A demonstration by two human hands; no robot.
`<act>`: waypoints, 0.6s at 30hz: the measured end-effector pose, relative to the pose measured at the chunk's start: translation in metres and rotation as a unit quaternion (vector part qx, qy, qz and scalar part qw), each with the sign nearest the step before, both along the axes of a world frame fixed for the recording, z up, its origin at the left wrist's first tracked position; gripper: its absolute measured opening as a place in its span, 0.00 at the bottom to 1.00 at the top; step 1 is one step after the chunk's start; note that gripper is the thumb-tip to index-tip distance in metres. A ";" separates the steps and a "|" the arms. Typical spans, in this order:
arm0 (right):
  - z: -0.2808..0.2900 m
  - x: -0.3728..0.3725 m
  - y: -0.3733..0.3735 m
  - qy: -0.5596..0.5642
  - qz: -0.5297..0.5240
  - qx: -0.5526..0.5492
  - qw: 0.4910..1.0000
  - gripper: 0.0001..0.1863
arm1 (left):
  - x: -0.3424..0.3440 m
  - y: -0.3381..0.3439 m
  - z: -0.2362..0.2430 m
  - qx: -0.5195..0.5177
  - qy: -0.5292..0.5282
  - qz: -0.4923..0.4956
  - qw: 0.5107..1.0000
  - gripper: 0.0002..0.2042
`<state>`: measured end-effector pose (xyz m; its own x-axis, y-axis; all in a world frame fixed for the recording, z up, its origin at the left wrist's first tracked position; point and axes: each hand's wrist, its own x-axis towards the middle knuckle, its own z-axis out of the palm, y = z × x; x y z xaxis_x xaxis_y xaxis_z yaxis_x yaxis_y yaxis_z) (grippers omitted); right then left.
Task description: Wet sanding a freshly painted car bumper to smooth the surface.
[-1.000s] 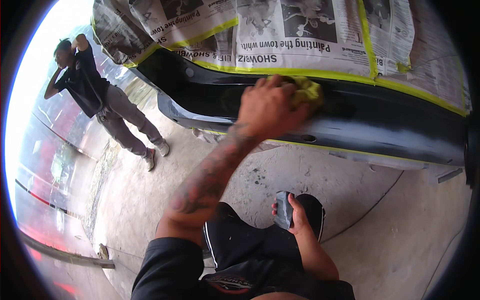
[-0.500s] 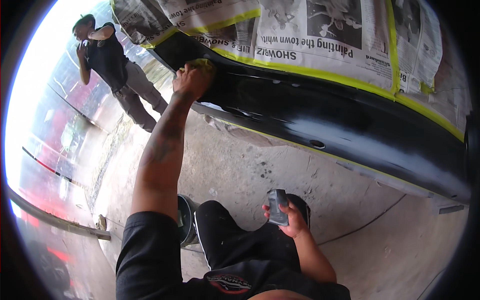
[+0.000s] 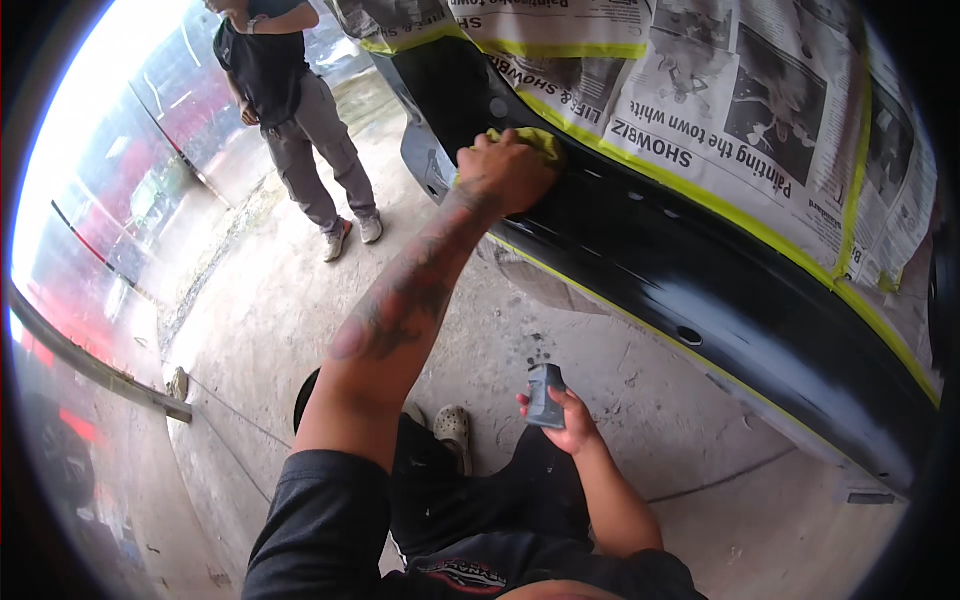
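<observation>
A crumpled yellow cloth [image 3: 532, 143] lies pressed against the glossy black car panel [image 3: 700, 270]; a small grey block [image 3: 545, 395] is held upright, well below.

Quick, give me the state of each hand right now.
Left hand: closed on a yellow cloth, pressed against the black car panel.
Right hand: closed around a small grey block.

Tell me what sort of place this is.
Probably a car body or paint shop. A glossy black car panel is masked with newspaper and yellow tape, the left hand presses a yellow cloth on it, and the floor is bare concrete.
</observation>
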<state>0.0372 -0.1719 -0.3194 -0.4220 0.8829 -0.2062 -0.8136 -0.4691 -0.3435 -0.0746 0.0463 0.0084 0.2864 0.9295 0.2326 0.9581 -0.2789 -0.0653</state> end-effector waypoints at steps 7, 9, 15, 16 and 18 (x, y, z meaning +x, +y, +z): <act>-0.069 -0.040 0.010 -0.003 -0.025 -0.084 0.996 0.18 | 0.069 -0.068 -0.012 0.054 -0.016 -0.158 0.986 0.24; -0.089 -0.040 0.008 0.000 -0.050 -0.125 0.991 0.19 | 0.086 -0.089 -0.012 0.076 -0.047 -0.192 0.977 0.24; -0.120 -0.036 -0.005 -0.035 -0.078 -0.171 0.982 0.20 | 0.092 -0.121 -0.011 0.096 -0.092 -0.342 0.930 0.18; -0.117 -0.037 -0.002 -0.035 -0.082 -0.169 0.982 0.19 | 0.087 -0.122 -0.014 0.098 -0.092 -0.342 0.930 0.18; -0.127 -0.032 -0.001 -0.044 -0.096 -0.170 0.980 0.19 | 0.072 -0.130 -0.026 0.106 -0.165 -0.365 0.910 0.15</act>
<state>0.0056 -0.1727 -0.4459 -0.2217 0.8183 -0.5304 -0.8722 -0.4096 -0.2674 -0.0025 -0.0835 -0.0171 0.6912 0.4447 0.5696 0.5006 -0.8631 0.0664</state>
